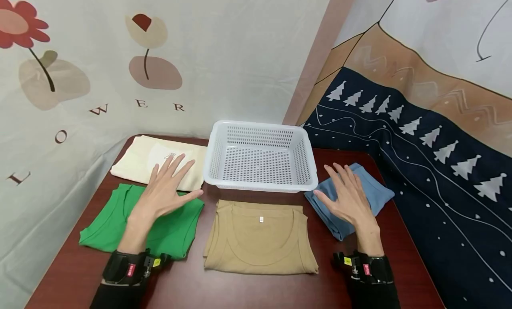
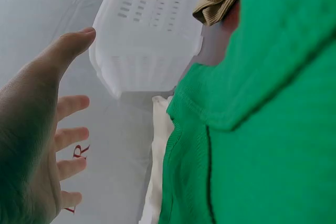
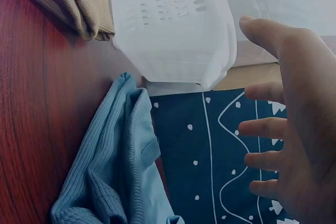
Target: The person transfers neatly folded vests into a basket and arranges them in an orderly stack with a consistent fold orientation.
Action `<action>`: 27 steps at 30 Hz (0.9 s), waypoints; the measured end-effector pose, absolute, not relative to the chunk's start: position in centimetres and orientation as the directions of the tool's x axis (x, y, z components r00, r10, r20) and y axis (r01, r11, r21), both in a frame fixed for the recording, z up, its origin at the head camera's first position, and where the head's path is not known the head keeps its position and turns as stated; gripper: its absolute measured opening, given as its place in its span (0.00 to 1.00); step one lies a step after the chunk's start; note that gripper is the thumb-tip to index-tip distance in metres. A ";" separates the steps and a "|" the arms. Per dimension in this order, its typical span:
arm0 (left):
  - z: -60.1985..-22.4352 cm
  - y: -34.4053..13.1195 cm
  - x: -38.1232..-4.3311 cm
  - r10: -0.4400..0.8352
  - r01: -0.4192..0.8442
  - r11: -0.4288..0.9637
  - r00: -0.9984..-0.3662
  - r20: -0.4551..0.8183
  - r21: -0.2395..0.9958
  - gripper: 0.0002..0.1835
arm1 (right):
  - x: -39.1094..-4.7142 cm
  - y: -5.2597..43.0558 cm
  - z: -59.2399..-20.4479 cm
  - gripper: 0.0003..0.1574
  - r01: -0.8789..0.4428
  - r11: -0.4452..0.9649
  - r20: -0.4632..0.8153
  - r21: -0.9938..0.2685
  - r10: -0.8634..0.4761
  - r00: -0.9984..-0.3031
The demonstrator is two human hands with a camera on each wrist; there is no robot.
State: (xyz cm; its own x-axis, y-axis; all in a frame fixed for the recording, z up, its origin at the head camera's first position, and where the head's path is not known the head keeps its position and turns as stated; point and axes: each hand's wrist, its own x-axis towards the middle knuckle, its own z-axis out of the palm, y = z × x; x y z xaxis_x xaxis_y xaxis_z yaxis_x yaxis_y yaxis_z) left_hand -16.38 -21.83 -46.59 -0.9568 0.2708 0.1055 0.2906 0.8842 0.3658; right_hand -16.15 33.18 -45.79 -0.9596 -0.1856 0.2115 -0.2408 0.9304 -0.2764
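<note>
My left hand (image 1: 163,194) hovers with spread fingers above a folded green top (image 1: 180,229), its fingertips over the edge of a folded cream cloth (image 1: 136,160). On the right, my right hand (image 1: 347,197) is held over a folded blue garment (image 1: 376,189), fingers spread and holding nothing. Both wrist views show a gap between the palms and the cloth below. Between the hands lies a folded tan top (image 1: 262,242) with its neckline facing up. Behind it stands a white perforated plastic basket (image 1: 260,186) with nothing inside.
A dark red-brown table (image 1: 240,293) carries everything. Behind it hangs a pale curtain (image 1: 240,55) with flower prints; a navy cloth with white trees (image 1: 400,135) covers the right side. A black camera strap (image 1: 128,268) circles the left wrist, with another strap (image 1: 372,269) on the right.
</note>
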 end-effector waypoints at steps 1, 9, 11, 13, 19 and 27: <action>-46.7 -21.7 -16.4 0.273 0.291 0.883 -0.957 0.101 0.367 0.53 | -16.1 33.2 -45.7 0.60 -0.240 0.931 0.210 -0.276 -0.185 -0.960; -47.1 -21.2 -15.8 0.286 0.296 0.884 -0.955 0.083 0.362 0.53 | -15.5 33.3 -46.0 0.58 -0.247 0.927 0.210 -0.281 -0.192 -0.959; -47.2 -21.2 -15.6 0.288 0.298 0.883 -0.954 0.083 0.364 0.53 | -15.3 33.3 -46.0 0.58 -0.251 0.927 0.208 -0.278 -0.197 -0.958; -47.3 -21.2 -15.3 0.293 0.300 0.876 -0.953 0.077 0.377 0.53 | -15.2 33.3 -46.0 0.57 -0.254 0.928 0.203 -0.273 -0.202 -0.958; -47.5 -21.3 -14.6 0.306 0.301 0.862 -0.950 0.056 0.407 0.51 | -14.4 33.4 -46.1 0.56 -0.246 0.933 0.190 -0.263 -0.200 -0.961; -47.2 -21.0 -13.6 0.289 0.299 0.858 -0.953 0.087 0.417 0.49 | -13.7 33.5 -46.6 0.54 -0.310 0.926 0.246 -0.214 -0.256 -0.935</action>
State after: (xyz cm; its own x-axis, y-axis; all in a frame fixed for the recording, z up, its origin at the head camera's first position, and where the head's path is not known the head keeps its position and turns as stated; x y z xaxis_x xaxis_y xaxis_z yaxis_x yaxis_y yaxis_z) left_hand -13.62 -21.02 -47.23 -0.9532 0.2894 0.0875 0.2989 0.8584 0.4168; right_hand -13.65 33.53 -46.65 -0.9348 -0.2559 0.2465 -0.3100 0.9263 -0.2141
